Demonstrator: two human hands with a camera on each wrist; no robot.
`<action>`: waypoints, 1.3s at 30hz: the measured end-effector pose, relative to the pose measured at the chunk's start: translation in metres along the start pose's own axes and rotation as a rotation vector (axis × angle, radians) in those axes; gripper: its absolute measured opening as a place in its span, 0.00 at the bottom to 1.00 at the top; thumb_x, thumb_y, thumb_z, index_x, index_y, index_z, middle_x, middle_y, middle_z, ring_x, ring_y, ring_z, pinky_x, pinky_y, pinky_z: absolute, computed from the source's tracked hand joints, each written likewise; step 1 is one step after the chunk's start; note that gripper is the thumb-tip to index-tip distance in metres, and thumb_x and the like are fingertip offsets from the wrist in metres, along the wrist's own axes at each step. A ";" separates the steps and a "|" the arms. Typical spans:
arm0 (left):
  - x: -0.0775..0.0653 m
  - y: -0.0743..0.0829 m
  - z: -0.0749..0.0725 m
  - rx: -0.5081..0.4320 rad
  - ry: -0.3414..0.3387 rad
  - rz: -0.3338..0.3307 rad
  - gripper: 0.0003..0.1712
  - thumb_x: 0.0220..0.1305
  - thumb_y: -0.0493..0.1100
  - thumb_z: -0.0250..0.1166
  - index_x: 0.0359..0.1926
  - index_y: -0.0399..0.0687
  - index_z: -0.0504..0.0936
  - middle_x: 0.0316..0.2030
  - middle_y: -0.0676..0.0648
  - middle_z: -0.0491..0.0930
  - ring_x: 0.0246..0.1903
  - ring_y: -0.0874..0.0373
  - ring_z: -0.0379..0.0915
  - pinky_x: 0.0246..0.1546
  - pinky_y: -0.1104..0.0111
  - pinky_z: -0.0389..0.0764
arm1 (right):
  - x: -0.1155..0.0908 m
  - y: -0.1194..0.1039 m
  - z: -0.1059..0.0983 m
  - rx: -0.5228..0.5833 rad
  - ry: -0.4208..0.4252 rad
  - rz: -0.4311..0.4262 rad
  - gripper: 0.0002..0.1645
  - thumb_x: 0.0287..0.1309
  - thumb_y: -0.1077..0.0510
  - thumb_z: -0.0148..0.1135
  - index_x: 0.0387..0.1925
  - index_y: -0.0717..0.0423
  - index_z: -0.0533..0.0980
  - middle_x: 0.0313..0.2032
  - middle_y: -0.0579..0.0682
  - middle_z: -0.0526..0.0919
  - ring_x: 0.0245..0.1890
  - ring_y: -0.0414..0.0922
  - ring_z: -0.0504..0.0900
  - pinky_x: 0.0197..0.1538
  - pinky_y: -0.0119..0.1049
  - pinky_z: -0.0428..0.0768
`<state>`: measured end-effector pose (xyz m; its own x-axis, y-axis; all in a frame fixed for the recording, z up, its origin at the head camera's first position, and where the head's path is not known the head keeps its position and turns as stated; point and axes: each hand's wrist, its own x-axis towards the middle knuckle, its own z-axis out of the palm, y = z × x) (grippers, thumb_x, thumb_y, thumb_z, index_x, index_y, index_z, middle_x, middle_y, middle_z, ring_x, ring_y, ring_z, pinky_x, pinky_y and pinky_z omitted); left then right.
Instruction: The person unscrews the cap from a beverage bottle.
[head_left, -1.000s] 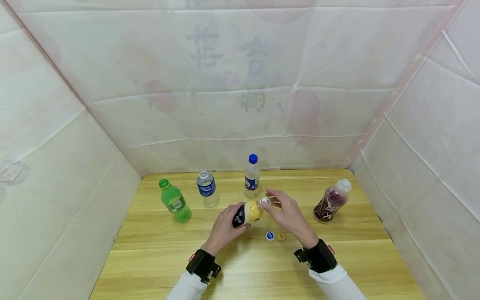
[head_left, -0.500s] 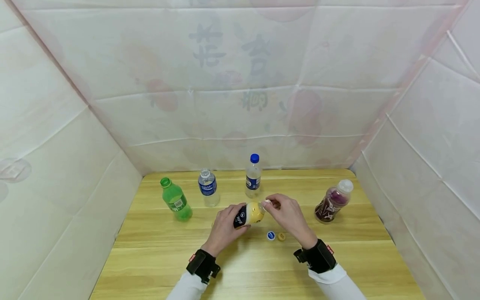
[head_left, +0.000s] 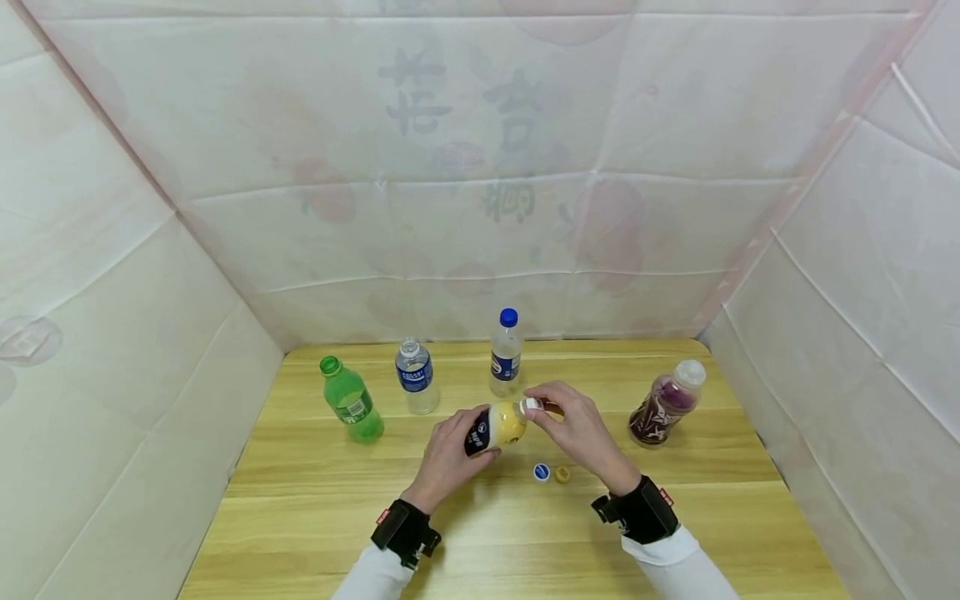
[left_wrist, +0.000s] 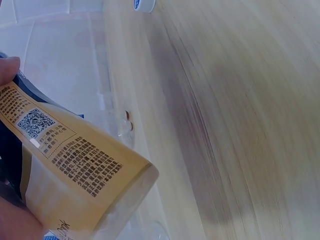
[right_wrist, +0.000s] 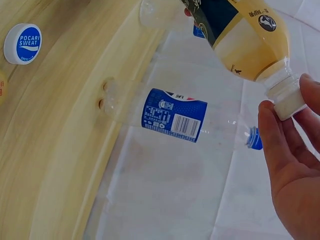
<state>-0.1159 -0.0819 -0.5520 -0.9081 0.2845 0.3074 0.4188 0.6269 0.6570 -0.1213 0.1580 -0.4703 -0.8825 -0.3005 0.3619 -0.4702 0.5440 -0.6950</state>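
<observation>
With the left grip (head_left: pixel 450 457) curled round the yellow bottle (head_left: pixel 507 423) and the right grip (head_left: pixel 581 432) pinching its white cap (head_left: pixel 531 404), tilted over the desk (head_left: pixel 315 517), near a loose blue-and-white cap (head_left: pixel 542 472) and yellow cap (head_left: pixel 562 474), in the head view. Seen from the left wrist, showing a printed label. From the right wrist, capped at the neck; how tightly, impossible to tell. Apparently at the cap-turning step, on or off unclear; next calling for a steady bottle and firm twist.
</observation>
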 end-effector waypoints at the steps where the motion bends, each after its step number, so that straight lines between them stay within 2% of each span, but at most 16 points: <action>1: 0.000 0.000 0.000 -0.002 -0.002 -0.004 0.42 0.55 0.49 0.81 0.69 0.48 0.74 0.55 0.43 0.82 0.53 0.46 0.79 0.61 0.46 0.75 | 0.000 0.000 0.000 0.003 0.002 -0.007 0.19 0.63 0.59 0.72 0.53 0.61 0.83 0.49 0.52 0.85 0.48 0.48 0.86 0.51 0.41 0.86; 9: 0.000 -0.001 0.001 -0.015 -0.004 -0.019 0.42 0.56 0.50 0.80 0.70 0.48 0.73 0.55 0.43 0.82 0.52 0.47 0.79 0.61 0.47 0.75 | -0.001 0.002 -0.003 0.010 0.014 -0.024 0.19 0.62 0.60 0.72 0.54 0.61 0.83 0.50 0.52 0.85 0.48 0.49 0.86 0.52 0.41 0.86; 15: 0.000 -0.002 0.001 -0.051 0.031 -0.021 0.43 0.55 0.48 0.80 0.70 0.48 0.73 0.55 0.44 0.83 0.51 0.48 0.80 0.59 0.48 0.77 | -0.004 0.007 -0.008 -0.023 0.033 -0.015 0.20 0.60 0.61 0.74 0.53 0.61 0.83 0.49 0.52 0.85 0.47 0.47 0.86 0.52 0.41 0.86; 21: 0.004 -0.002 0.000 -0.102 0.071 -0.017 0.45 0.53 0.47 0.81 0.70 0.47 0.73 0.55 0.45 0.83 0.50 0.49 0.81 0.52 0.53 0.84 | -0.015 0.023 -0.012 -0.126 0.047 0.000 0.21 0.58 0.56 0.77 0.52 0.59 0.84 0.45 0.51 0.87 0.44 0.47 0.87 0.48 0.44 0.87; 29: 0.005 -0.002 -0.004 -0.161 0.079 -0.077 0.45 0.55 0.47 0.80 0.72 0.47 0.72 0.58 0.42 0.81 0.54 0.47 0.80 0.57 0.50 0.80 | -0.037 0.051 -0.012 -0.270 0.008 0.032 0.19 0.59 0.49 0.76 0.47 0.56 0.86 0.39 0.46 0.87 0.38 0.42 0.86 0.41 0.39 0.86; 35: 0.006 -0.002 -0.005 -0.185 0.090 -0.106 0.44 0.56 0.46 0.79 0.71 0.45 0.72 0.59 0.41 0.81 0.55 0.46 0.80 0.58 0.49 0.80 | -0.047 0.066 -0.010 -0.391 -0.037 -0.016 0.15 0.58 0.50 0.76 0.43 0.54 0.86 0.35 0.45 0.85 0.33 0.40 0.83 0.34 0.33 0.82; 39: 0.006 -0.004 -0.005 -0.189 0.107 -0.113 0.44 0.56 0.46 0.79 0.71 0.45 0.72 0.59 0.41 0.81 0.55 0.45 0.80 0.58 0.49 0.80 | -0.055 0.074 -0.007 -0.427 -0.085 -0.019 0.15 0.55 0.54 0.79 0.42 0.55 0.85 0.37 0.46 0.84 0.33 0.41 0.83 0.35 0.35 0.82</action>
<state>-0.1227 -0.0865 -0.5495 -0.9475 0.1357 0.2895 0.3177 0.5008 0.8052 -0.1079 0.2205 -0.5373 -0.8777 -0.3679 0.3072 -0.4654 0.8072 -0.3631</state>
